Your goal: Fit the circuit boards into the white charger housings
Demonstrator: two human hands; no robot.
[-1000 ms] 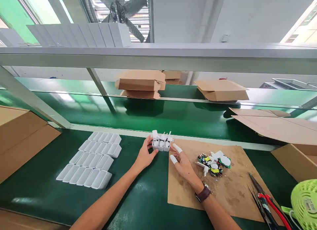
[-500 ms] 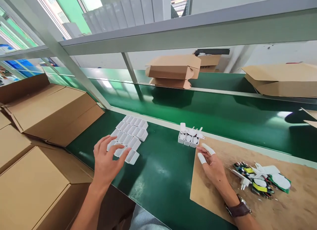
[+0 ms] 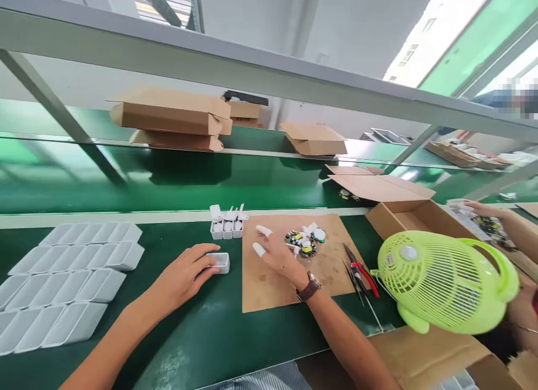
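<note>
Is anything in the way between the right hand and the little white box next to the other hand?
No, nothing visible stands between the right hand and the white box. The left hand is at the box's other end.

Light is thrown back by the glossy green worktop, partly overlaid by matt, blotched brown paper. Smooth white plastic is seen in the open case and rows of shells, slotted lime plastic in the fan, matt cardboard in the cartons, dark metal in the pliers.
</note>
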